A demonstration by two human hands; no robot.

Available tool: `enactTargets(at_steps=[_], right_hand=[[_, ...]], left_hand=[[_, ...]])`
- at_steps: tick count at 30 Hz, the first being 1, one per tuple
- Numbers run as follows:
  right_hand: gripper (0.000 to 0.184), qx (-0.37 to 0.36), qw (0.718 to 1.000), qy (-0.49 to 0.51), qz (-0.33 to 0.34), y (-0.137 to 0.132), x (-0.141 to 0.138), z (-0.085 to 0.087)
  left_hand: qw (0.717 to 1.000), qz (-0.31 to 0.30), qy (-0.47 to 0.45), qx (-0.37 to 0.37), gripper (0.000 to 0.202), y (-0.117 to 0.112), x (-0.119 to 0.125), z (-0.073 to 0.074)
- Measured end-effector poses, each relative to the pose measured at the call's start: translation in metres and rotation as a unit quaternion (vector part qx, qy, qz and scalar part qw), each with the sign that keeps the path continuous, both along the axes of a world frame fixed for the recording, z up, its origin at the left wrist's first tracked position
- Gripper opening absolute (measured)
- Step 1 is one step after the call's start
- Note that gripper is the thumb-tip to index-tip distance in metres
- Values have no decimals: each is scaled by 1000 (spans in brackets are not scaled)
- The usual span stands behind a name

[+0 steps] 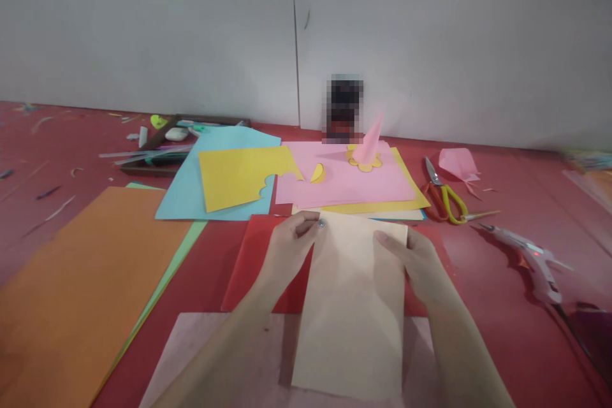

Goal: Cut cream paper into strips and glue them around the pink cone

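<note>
A cream sheet of paper is held up between my two hands, tilted toward me. My left hand grips its upper left corner, the fingers curled behind it. A small shiny round spot shows by the left fingertips. At the upper right corner, my right hand pinches the sheet with the thumb in front and the fingers behind. Under it lie a red sheet and a pale pink sheet. Beyond stands a pink paper cone on a yellow scalloped paper flower.
Orange paper covers the left. Behind are a blue sheet, a cut yellow sheet and a dark tray of stationery. To the right lie scissors, a pink scrap and a glue gun with a cord.
</note>
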State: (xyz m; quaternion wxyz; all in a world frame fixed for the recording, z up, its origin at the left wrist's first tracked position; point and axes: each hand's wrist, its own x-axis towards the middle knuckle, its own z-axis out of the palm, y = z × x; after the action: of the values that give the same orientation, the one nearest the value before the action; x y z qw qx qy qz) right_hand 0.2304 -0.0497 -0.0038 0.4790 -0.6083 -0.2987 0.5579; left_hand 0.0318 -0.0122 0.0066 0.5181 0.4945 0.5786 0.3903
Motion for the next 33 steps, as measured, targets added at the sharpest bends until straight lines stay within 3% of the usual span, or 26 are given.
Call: enactTargets(at_steps=[27,33], right_hand=[[38,-3,1000,-20,6,-1,-2,0],[40,0,999,-30,14,0,-1,1]], left_hand=[[999,37,6,6,18,-3,2,6],[1000,20,7,17,19,-3,-1,3]])
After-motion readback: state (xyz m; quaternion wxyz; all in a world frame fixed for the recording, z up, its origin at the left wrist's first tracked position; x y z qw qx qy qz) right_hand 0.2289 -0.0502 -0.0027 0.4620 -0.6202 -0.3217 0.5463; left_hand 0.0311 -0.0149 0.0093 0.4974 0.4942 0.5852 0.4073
